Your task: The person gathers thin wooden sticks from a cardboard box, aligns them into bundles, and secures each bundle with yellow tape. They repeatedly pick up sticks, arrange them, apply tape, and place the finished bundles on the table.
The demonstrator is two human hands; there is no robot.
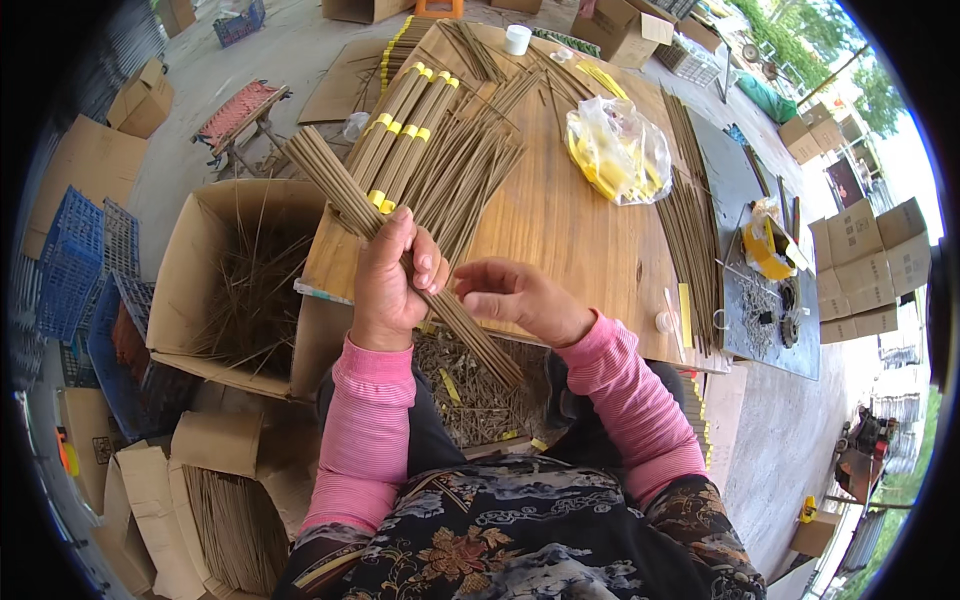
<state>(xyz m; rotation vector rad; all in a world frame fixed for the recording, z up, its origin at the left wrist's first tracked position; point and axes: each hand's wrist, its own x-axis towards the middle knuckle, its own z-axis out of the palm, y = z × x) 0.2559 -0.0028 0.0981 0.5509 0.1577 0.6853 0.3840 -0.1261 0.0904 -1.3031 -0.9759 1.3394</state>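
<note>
My left hand (392,280) is closed around a bundle of incense sticks (335,185), thin and brown, held slantwise over the table's near left edge. The bundle's lower end reaches toward my lap. My right hand (520,298) hovers just right of it, fingers curved and apart from the thumb, holding nothing visible. Beyond my left hand, loose incense sticks (465,175) lie in a spread pile on the wooden table (560,250). Next to them rest several bundles with yellow bands (400,130). A clear plastic bag (620,150) with yellow pieces inside sits farther right.
A cardboard box (175,290) of tangled sticks stands left of the table, another box (150,510) of sticks lower left. A dark board (745,300) adjoins the right side, carrying a yellow container (765,250). A white cup (517,40) stands at the far edge.
</note>
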